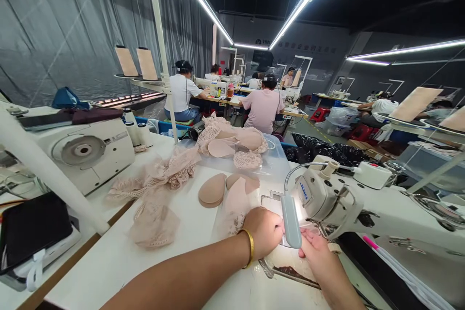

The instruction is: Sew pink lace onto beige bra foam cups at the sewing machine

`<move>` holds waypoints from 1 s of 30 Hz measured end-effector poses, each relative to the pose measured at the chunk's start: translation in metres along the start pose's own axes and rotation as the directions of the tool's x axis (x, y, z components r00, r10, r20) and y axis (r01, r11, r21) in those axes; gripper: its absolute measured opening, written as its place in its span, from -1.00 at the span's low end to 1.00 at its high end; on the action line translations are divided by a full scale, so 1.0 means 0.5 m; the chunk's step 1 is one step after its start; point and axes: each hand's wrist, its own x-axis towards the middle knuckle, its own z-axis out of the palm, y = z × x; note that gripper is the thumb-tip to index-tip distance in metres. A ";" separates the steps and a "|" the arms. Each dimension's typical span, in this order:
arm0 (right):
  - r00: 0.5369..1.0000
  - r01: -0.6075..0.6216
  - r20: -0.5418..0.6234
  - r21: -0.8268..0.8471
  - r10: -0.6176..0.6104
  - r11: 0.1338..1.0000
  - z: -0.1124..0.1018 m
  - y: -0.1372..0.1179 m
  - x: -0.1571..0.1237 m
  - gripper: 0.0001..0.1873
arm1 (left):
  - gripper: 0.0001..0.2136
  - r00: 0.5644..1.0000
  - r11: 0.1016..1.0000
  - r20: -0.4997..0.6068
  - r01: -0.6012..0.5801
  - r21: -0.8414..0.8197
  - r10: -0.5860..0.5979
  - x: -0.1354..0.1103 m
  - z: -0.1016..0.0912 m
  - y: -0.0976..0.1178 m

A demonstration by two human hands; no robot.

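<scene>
My left hand [263, 232], with a yellow bangle on its wrist, is closed beside the needle area of a white JUKI sewing machine [305, 193]. A beige bra piece with lace [236, 201] lies against its far left side. My right hand [316, 246] is at the right of the same spot, its fingers curled and pressed together. A grey lamp head [291, 225] on a bendy neck covers the gap between both hands, so what the fingers pinch is hidden. Beige foam bra cups [212, 190] are stacked on the table left of the machine.
Sheer beige lace pieces [156, 223] spread over the white tabletop [196, 266]. More cups and lace fill a clear plastic tray [278, 155] behind. Another sewing machine [83, 150] stands left, near thread cones [143, 133]. Pens [395, 266] lie right. People work ahead.
</scene>
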 end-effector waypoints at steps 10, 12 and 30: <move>0.997 -0.067 0.046 0.037 0.065 0.997 0.002 -0.003 -0.003 -0.58 | -0.76 1.000 0.999 0.007 -0.007 0.037 0.007 -0.001 0.004 0.002; 0.996 -0.074 0.052 0.041 0.072 0.996 0.003 -0.003 -0.003 -0.56 | -0.76 1.000 0.999 0.010 -0.005 0.043 0.004 -0.002 0.004 0.003; 0.995 -0.098 0.043 0.085 0.095 0.992 0.007 0.004 -0.001 -0.54 | -0.74 1.000 0.999 0.021 0.015 0.032 -0.016 -0.005 -0.006 0.012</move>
